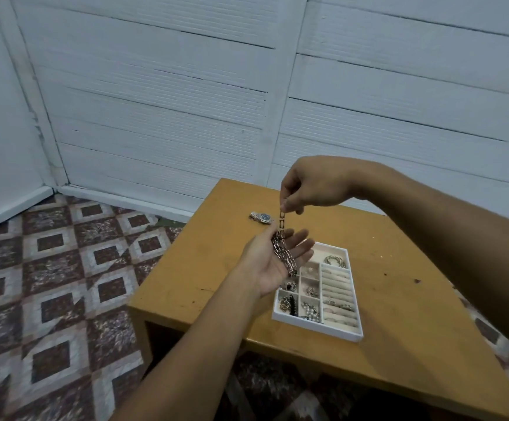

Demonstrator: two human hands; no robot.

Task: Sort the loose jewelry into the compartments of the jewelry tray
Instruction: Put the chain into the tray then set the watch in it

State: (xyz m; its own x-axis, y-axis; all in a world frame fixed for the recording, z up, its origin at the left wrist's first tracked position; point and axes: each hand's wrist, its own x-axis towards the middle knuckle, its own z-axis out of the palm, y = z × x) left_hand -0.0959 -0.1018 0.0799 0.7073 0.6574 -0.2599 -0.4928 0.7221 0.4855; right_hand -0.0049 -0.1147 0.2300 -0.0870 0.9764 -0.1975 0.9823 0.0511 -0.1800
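Chain of chunky metal links pools in flat left hand; right hand pinches its end.

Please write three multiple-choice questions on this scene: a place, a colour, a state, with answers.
1. The jewelry tray is: A white, B black, C red.
2. The watch lies: A in the tray, B on the table outside the tray, C on a wrist.
3. The right hand: A lies flat, B pinches the chain's upper end, C holds nothing.
Answers: 1 A, its rim is white; 2 B, on bare wood past the tray; 3 B, it pinches the top link.
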